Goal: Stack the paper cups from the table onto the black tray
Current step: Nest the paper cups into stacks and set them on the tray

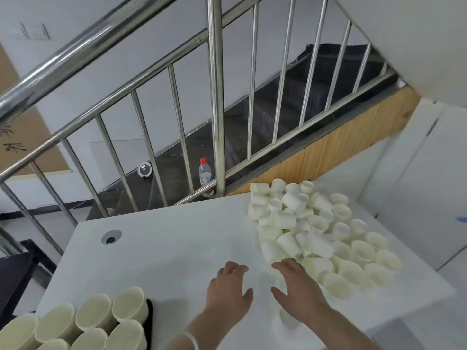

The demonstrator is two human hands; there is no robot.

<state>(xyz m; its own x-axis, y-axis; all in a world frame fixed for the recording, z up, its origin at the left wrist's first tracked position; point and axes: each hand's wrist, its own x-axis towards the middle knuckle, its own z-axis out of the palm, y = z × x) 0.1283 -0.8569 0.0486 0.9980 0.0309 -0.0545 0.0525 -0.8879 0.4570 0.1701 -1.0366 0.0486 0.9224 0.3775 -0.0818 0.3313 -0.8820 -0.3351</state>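
Where cups (321, 231) end, bare table (177, 248).

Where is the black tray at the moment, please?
In the head view, the black tray is at the table's near-left corner, under the stacked cups.

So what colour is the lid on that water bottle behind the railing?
Red. The bottle's cap shows in the head view, the only one.

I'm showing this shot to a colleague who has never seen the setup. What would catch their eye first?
First the big heap of loose paper cups on the far right of the white table. Next, the tall cup stacks packed on the black tray at the near left corner. Between them, the left hand and right hand hover open, and a steel stair railing fills the background.
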